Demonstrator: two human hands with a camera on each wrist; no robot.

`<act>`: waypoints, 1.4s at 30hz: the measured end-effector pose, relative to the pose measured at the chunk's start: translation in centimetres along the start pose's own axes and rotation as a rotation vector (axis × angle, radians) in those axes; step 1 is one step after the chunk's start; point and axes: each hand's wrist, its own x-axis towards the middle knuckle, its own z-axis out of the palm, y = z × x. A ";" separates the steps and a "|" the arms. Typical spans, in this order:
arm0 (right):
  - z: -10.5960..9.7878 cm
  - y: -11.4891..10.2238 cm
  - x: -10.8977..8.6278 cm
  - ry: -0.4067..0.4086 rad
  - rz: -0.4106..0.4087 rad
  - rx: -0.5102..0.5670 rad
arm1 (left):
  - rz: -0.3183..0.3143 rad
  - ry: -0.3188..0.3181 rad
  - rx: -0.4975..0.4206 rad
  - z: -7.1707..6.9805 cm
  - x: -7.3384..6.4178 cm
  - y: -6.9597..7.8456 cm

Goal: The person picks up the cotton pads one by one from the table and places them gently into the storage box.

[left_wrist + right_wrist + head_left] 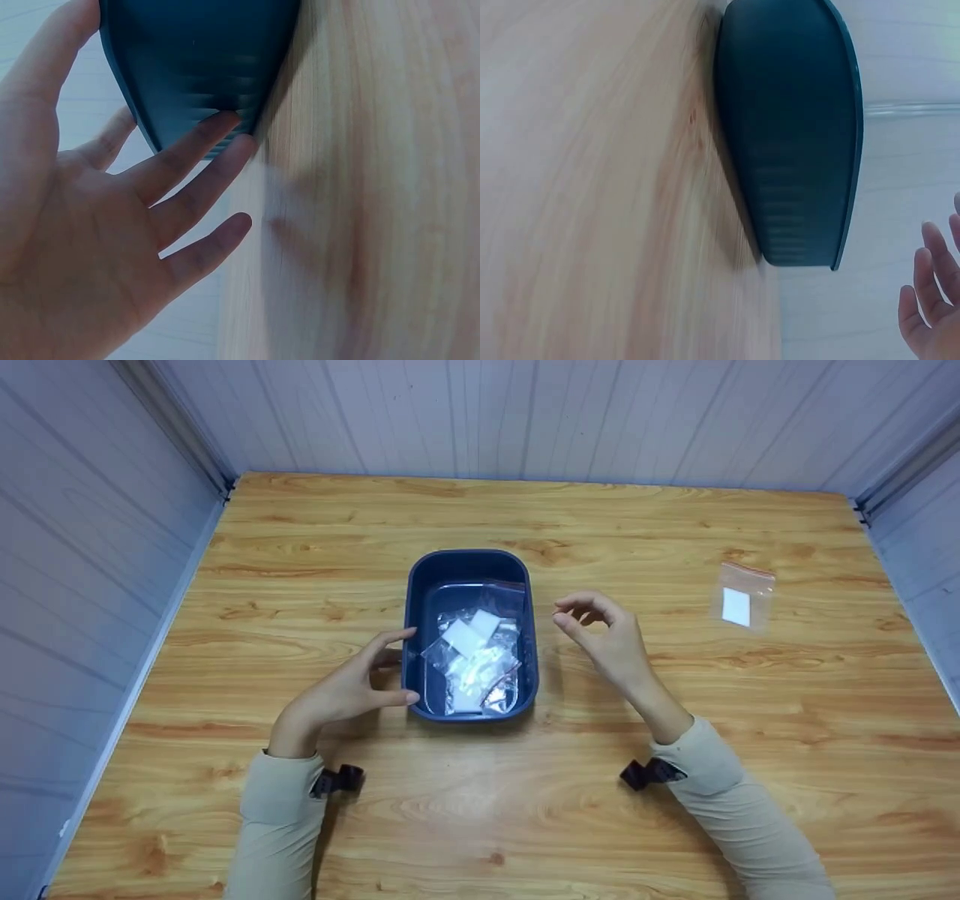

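A dark blue plastic bin (414, 585) stands on the wooden table. Inside it lie several clear zip bags (476, 664) with white square pieces in them, overlapping in a heap. My left hand (341, 686) rests at the bin's left side, thumb and index fingertip on the rim. In the left wrist view the fingers (187, 206) are spread, nearly straight, along the outer wall. To the right of the bin and apart from it, my right hand (607, 641) hovers with loosely bent fingers, thumb and index tips close together and nothing visible between them.
One more clear zip bag (742, 596), holding a white piece, lies on the right part of the table (825, 675). Pale panel walls (525, 420) stand behind the table and at both sides.
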 end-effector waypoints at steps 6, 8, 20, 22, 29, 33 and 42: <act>-1.2 1.8 0.0 0.019 -0.014 -0.020 | 0.000 -0.009 -0.002 0.0 0.0 0.1; -1.6 2.1 0.0 0.023 -0.022 -0.026 | -0.008 -0.009 -0.002 -0.1 -0.1 0.1; -3.8 3.3 -0.3 0.017 0.001 -0.069 | -0.019 -0.018 0.004 0.0 -0.1 0.1; -4.0 3.4 -0.3 0.020 0.005 -0.076 | -0.023 -0.018 0.008 0.0 -0.2 0.1; -5.3 3.9 -0.4 0.034 0.014 -0.092 | -0.029 -0.018 0.005 0.0 -0.3 0.4; -6.1 4.0 -0.5 0.037 0.031 -0.123 | -0.027 -0.015 0.014 0.0 -0.2 0.3; -7.1 0.6 -1.0 0.028 0.047 -0.185 | -0.024 -0.007 0.010 -0.1 -0.3 0.3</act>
